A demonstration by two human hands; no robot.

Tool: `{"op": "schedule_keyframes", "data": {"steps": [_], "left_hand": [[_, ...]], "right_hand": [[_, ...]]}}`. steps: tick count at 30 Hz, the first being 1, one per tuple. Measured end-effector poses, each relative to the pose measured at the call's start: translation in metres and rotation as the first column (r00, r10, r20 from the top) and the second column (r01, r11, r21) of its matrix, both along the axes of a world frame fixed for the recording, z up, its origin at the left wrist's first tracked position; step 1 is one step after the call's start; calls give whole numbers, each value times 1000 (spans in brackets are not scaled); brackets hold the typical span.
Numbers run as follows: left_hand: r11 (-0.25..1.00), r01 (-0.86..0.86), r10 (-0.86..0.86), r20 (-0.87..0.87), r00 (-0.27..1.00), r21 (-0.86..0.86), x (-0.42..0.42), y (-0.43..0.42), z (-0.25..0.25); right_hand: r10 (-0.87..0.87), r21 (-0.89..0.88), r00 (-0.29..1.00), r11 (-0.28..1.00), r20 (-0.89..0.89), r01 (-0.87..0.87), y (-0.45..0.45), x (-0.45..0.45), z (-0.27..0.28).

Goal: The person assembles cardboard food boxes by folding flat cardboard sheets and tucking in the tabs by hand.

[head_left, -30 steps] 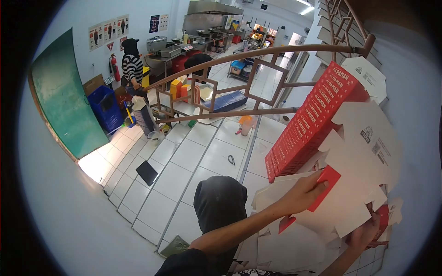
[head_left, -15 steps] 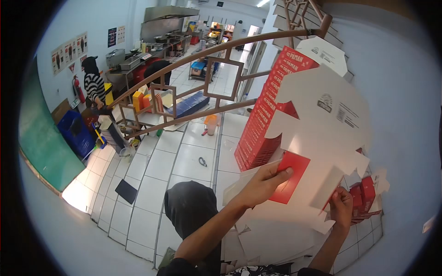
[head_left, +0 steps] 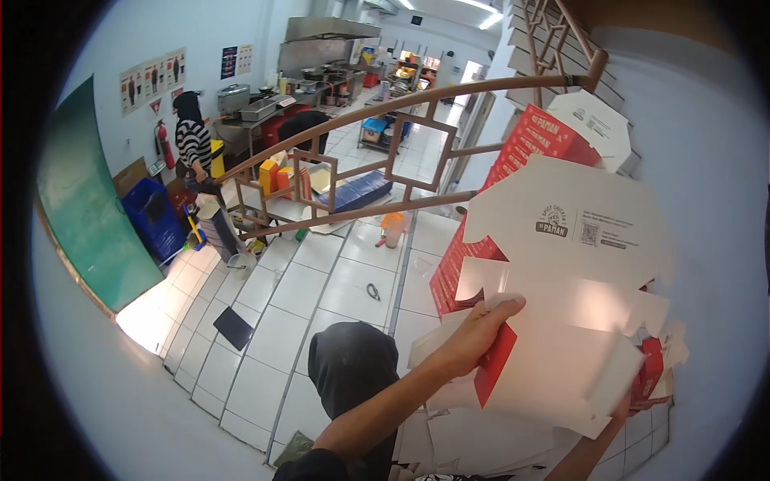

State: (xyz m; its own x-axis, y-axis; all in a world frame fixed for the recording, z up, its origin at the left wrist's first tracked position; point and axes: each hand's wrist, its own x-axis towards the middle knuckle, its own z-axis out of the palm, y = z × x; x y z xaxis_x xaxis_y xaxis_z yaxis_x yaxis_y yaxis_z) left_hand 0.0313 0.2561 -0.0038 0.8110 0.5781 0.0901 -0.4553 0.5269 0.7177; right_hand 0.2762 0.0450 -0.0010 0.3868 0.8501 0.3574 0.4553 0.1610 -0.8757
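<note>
A large white cardboard box blank (head_left: 561, 280) with dark print and red flaps is spread in front of me. My left hand (head_left: 479, 333) grips its near left edge, thumb on the white face, beside a bent-down red flap (head_left: 496, 365). At the lower right, my right hand (head_left: 619, 413) is at a raised side flap (head_left: 613, 373); its fingers are hidden behind the cardboard. Behind the blank leans a tall stack of red boxes (head_left: 469, 268), partly covered. More red boxes (head_left: 651, 365) sit to the right, partly hidden.
A brown metal railing (head_left: 345, 108) runs across the stairs. On the tiled steps lie a dark tablet-like slab (head_left: 233, 328) and scissors-like object (head_left: 373, 292), near an orange-topped cup (head_left: 393, 230). Below, a person in a striped top (head_left: 192, 143) stands near a kitchen counter.
The blank's left red flap has gone from facing me to bent down under my left thumb. My right hand has moved lower, behind the side flap. The view has shifted slightly.
</note>
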Motion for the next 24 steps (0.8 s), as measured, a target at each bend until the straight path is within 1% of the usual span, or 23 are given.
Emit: {"op": "schedule_keyframes", "data": {"steps": [1,2,3,4,5,6,7,8,9,10,11,13,14,16,19,22,23,24], "left_hand": [[998,-31,32,15,999,-60,-1,0,2],[991,-58,62,30,998,-119,-2,-1,6],[981,-83,93,46,995,-177,-4,-1,7],[968,-115,136,82,987,-224,-5,1,8],[952,-142,179,115,977,-272,-5,4,7],[933,-167,221,145,964,-318,-6,6,5],[928,-207,264,156,952,-311,-5,7,4],[919,-249,309,167,936,-305,-3,7,3],[907,-295,357,175,918,-301,-2,8,1],[905,-346,387,138,912,-249,1,8,-2],[894,-403,427,99,899,-196,6,8,-7],[850,-522,525,36,851,-67,11,6,-14],[840,-542,541,51,839,-2,10,2,-15],[815,-565,558,86,825,129,8,-8,-8],[934,-284,280,49,959,218,17,-7,-21],[877,-286,299,27,954,386,21,-15,-18],[890,-283,262,108,959,358,20,-17,-13],[914,-268,255,81,963,306,21,-16,-17]], "right_hand": [[-189,-14,960,981,206,196,-8,22,-19],[-137,65,988,988,-70,141,1,16,-25],[-52,154,941,982,-334,109,11,4,-32],[55,243,823,965,-566,102,20,-10,-36],[176,325,642,938,-746,122,27,-25,-39],[98,208,615,972,-783,109,38,-42,-35],[229,163,704,973,-672,-161,42,-46,-42],[179,80,740,983,-648,-168,42,-50,-44],[135,-4,773,985,-621,-175,48,-81,-29],[100,-90,802,978,-589,-188,53,-106,-21],[24,-40,761,997,-648,-66,57,-117,-23],[-101,-102,818,993,-566,52,60,-112,-27],[-163,-124,841,986,-516,114,62,-110,-29],[-210,-84,880,978,-426,193,66,-115,-28],[-318,-37,894,946,-315,323,65,-123,-21],[-290,-30,924,956,-248,292,64,-126,-11],[-256,-15,931,965,-260,261,63,-122,-12],[-222,1,937,973,-271,231,63,-118,-13]]}}
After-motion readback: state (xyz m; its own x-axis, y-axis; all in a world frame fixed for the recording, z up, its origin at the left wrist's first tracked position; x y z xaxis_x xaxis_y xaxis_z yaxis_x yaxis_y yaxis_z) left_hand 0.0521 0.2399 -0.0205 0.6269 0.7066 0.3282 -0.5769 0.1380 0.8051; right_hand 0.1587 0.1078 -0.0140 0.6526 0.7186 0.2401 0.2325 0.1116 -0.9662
